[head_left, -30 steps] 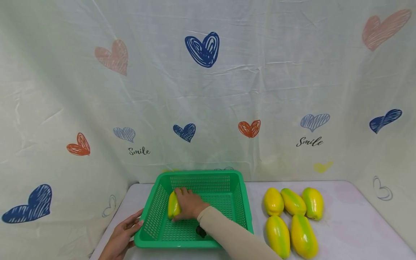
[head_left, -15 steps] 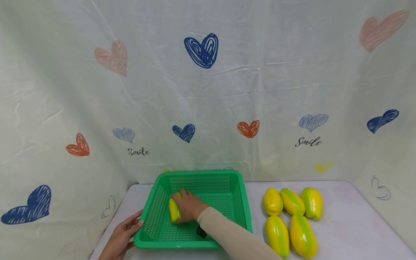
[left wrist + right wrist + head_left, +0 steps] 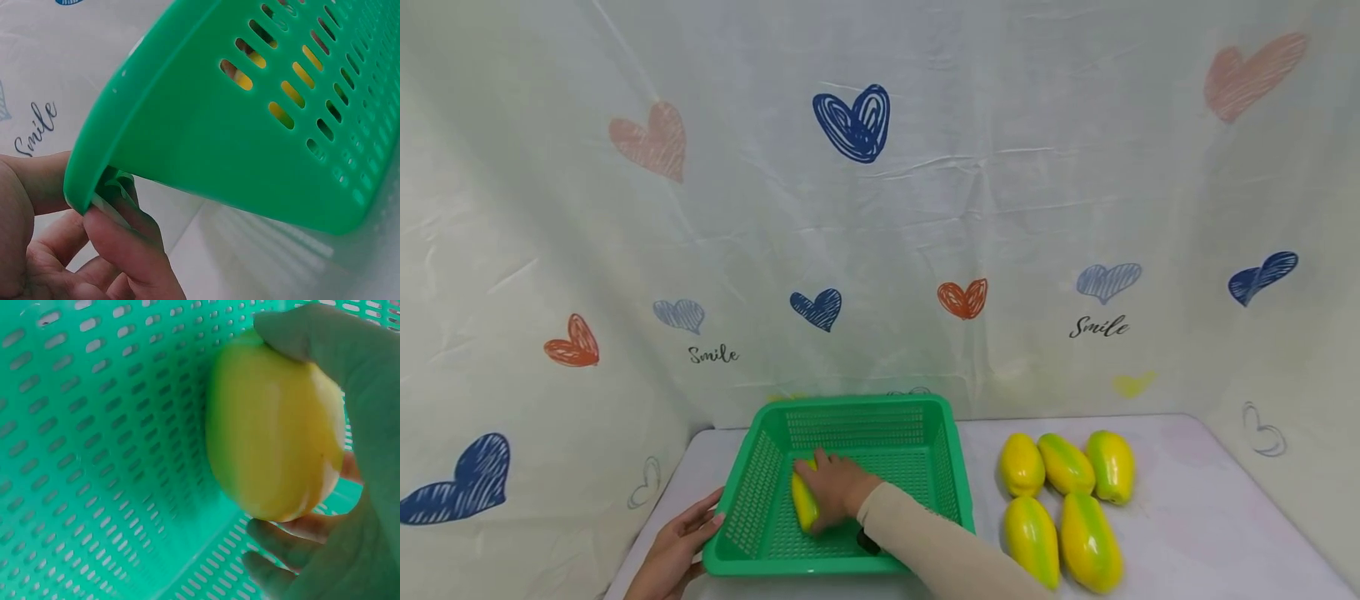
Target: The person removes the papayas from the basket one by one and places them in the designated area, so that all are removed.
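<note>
A green plastic basket (image 3: pixel 797 567) with slotted walls stands on the table. My left hand (image 3: pixel 676 542) pinches its rim at the left side; in the left wrist view, the thumb and fingers (image 3: pixel 128 247) lie on either side of that rim. Inside the basket, toward the left wall, my right hand (image 3: pixel 841 490) grips a yellow papaya (image 3: pixel 803 500) with a green streak. The right wrist view has the papaya (image 3: pixel 275 431) between thumb and fingers, tilted close to the slotted wall. Whether it touches the basket floor I cannot tell.
Several more yellow-green papayas (image 3: pixel 1090 542) lie in two rows on the white table (image 3: pixel 1195 517), right of the basket. A pale curtain (image 3: pixel 880 225) printed with hearts hangs behind the table and along both sides.
My right hand has drawn the papaya toward the near side of the basket. The left hand stays at the rim. The head view has shifted slightly.
</note>
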Tool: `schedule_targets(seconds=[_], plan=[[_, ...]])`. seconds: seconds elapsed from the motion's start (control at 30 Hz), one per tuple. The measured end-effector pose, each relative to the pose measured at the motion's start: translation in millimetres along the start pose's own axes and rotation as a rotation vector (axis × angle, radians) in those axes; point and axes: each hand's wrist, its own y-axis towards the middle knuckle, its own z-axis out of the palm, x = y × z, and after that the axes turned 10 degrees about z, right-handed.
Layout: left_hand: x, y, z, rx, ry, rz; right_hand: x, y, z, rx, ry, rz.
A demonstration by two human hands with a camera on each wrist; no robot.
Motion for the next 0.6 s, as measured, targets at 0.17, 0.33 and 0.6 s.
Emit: schedule_targets(seconds=[0.17, 0.33, 0.6], plan=[[-0.4, 0.5, -0.5, 0.009, 0.014, -0.011, -9, -7.0, -7, 0.048, 0.011, -0.019], [-1.8, 1.2, -0.8, 0.021, 0.023, -0.018, -25, -15.9, -15, 0.055, -0.004, -0.046], [-0.9, 1.0, -2.9, 0.038, 0.021, -0.01, -54, -41.2, -37, -0.065, -0.08, -0.117]])
